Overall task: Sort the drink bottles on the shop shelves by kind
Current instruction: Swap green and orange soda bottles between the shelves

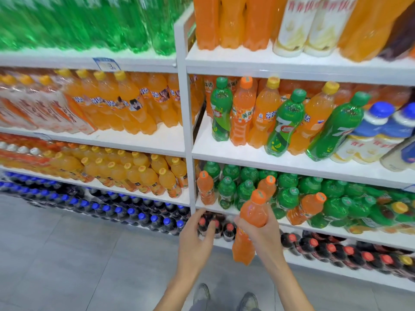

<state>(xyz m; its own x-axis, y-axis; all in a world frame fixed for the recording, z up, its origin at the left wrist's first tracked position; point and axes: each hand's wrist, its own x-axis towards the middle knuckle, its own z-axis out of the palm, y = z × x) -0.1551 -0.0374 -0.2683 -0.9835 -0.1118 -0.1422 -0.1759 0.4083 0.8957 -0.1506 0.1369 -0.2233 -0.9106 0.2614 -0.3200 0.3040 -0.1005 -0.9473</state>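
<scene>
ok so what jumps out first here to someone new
The orange bottle gripped in the right hand, low in the centre, with the left hand open beside it. Behind it, stray orange bottles stand among the green bottles on the lower right shelf, and the shelf above mixes both colours too.

The orange bottle (252, 211) is glossy, see-through plastic — so are the green bottles (284, 124). The white shelf (235, 153) looks smooth and matt; the grey floor tiles (67, 254) have a dull, even finish.
</scene>
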